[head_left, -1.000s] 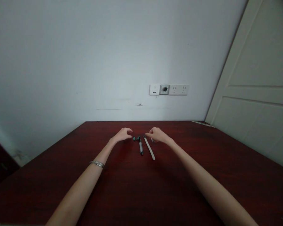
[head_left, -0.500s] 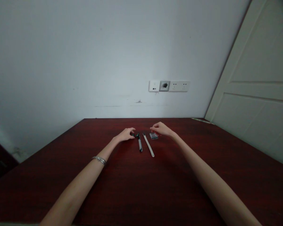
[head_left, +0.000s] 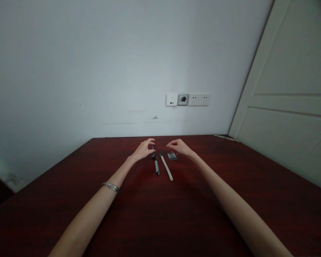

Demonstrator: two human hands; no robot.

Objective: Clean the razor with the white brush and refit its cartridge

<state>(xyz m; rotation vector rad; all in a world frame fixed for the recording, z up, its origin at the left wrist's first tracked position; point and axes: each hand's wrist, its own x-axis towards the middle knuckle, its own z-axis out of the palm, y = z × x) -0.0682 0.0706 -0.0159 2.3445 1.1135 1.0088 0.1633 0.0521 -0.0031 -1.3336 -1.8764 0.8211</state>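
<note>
My left hand (head_left: 144, 149), closed in a pinch, holds a small teal-and-black piece (head_left: 153, 146), perhaps a razor cartridge, upright between thumb and fingers just above the table. Right beneath it lies a razor (head_left: 156, 166) with a grey and black handle, its head pointing away from me. Beside the razor is a long off-white stick (head_left: 166, 167) with a dark far end, maybe a toothbrush. My right hand (head_left: 179, 146) hovers over a small clear plastic case (head_left: 172, 156), thumb and fingertips pressed together; whatever they may hold is too small to see.
The dark red wooden table (head_left: 139, 214) runs back to a pale wall. Wall sockets (head_left: 199, 100) sit above its rear edge. A white panelled door (head_left: 291, 125) stands on the right, and a thin strip (head_left: 226, 137) lies at the far right corner.
My left hand has lifted slightly and turned the small teal-and-black piece upright. My right hand stays pinched near the clear case. The whole view has shifted a little.
</note>
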